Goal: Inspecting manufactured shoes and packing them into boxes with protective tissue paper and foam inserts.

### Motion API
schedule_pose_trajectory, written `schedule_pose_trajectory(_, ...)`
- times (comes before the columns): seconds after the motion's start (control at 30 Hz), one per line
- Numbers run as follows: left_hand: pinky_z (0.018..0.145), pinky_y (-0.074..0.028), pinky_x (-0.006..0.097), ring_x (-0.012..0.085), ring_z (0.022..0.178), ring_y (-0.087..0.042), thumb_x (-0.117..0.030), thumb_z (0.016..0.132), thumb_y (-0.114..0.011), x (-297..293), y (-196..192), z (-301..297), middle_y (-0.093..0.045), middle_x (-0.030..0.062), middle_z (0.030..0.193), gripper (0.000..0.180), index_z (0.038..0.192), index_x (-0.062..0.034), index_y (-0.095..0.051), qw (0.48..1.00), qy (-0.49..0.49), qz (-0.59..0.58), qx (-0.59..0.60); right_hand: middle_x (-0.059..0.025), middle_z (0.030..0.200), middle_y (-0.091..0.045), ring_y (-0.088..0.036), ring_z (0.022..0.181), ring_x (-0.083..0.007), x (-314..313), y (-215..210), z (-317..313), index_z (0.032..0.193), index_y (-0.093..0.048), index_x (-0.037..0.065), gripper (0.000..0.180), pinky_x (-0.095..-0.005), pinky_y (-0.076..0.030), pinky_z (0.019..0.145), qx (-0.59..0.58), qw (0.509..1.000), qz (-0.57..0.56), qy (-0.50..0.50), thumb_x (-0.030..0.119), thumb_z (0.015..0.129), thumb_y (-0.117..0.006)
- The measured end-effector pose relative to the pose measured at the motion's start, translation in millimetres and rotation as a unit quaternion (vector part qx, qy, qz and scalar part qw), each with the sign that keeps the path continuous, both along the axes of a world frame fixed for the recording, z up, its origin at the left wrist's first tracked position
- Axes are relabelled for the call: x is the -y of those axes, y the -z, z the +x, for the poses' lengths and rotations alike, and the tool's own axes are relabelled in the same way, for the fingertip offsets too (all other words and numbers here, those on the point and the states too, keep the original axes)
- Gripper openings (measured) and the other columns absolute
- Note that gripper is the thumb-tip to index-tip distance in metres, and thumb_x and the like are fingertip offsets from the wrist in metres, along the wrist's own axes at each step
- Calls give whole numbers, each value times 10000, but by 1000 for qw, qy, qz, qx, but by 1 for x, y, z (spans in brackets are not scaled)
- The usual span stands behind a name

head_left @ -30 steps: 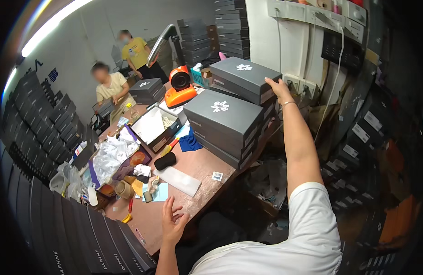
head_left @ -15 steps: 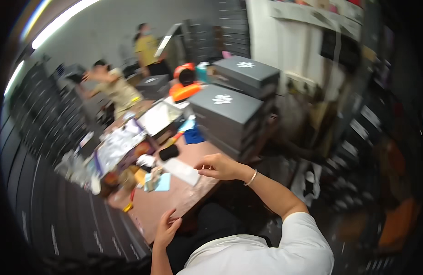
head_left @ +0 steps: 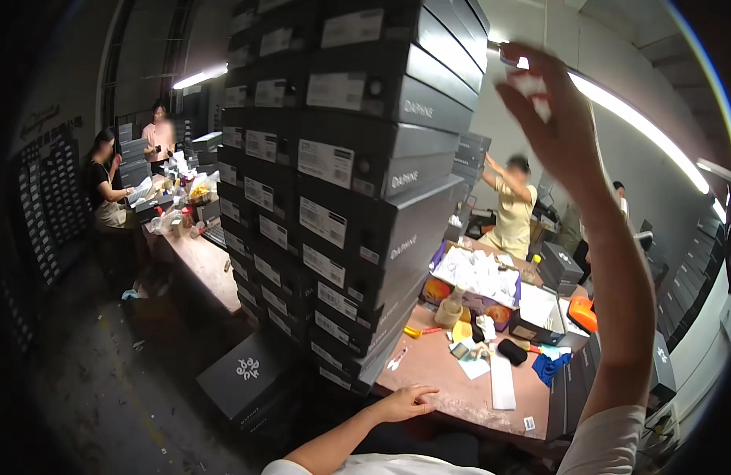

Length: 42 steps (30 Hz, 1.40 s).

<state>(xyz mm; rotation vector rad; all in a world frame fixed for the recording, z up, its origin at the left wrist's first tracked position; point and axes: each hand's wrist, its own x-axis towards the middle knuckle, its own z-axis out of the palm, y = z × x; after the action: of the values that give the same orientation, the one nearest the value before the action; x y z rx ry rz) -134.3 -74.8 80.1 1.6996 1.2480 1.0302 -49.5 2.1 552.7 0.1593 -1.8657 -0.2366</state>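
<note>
My right hand is lifted high above my head, the arm stretched up from the lower right, and its fingers pinch a small white scrap that looks like paper or a label; I cannot tell which. The scrap sits at my fingertips, up near the bright ceiling strip light and just beside the upper corner of the tall stack of dark grey shoe boxes.

My left hand lies open, palm down, fingers spread on the near edge of the brown surface, holding nothing. It rests right at the foot of the box stack, which stands on the surface's left end and carries white labels on the box ends.

Further along the surface lie a long white strip of paper, a black pouch-like thing, a blue cloth, a roll of tape and an open purple carton filled with white paper. An orange device sits beyond them.

A single dark box lies on the floor to the left below the stack. A person in a yellow top stands behind the surface with one arm raised, and two other people work at a second surface far to the left.
</note>
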Motion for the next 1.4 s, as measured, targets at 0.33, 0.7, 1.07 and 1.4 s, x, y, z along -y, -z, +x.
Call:
schedule_pose_trajectory(0.33,851,-505,276,176,947,-633,-239,927,-619,-17,-15,-5,-603,160,1116,516,1380,-54,-457,996,66,32,49,-250,1157,-572,-594,1031,-369,20,-207,-136,1328,-423,8,616,-479,-522,853,46,938,-2,343,278,838,-682)
schedule_pose_trajectory(0.7,824,-512,336,229,930,-626,-205,883,-643,-29,-42,14,-616,179,1111,465,1283,4,-528,991,103,79,10,-162,1001,-673,-682,771,-275,1,-206,-38,1150,-603,-35,407,-379,-587,621,146,861,-80,480,151,792,-658)
schedule_pose_trajectory(1.07,986,-411,352,202,1210,-470,-481,956,-497,-77,-96,22,-375,115,1432,697,1478,-88,-256,905,2,106,411,-163,1414,-396,-504,1227,-229,-98,138,253,1402,-349,50,620,-350,-531,839,-78,905,-27,417,235,888,-642)
schedule_pose_trajectory(1.4,987,-425,361,230,1175,-509,-312,1018,-425,-93,74,34,-482,131,1334,497,1405,-9,-353,859,-242,-197,406,-210,1370,-382,-426,1262,-400,9,528,208,1417,-367,122,752,-389,-440,1003,267,781,-546,143,83,761,-734)
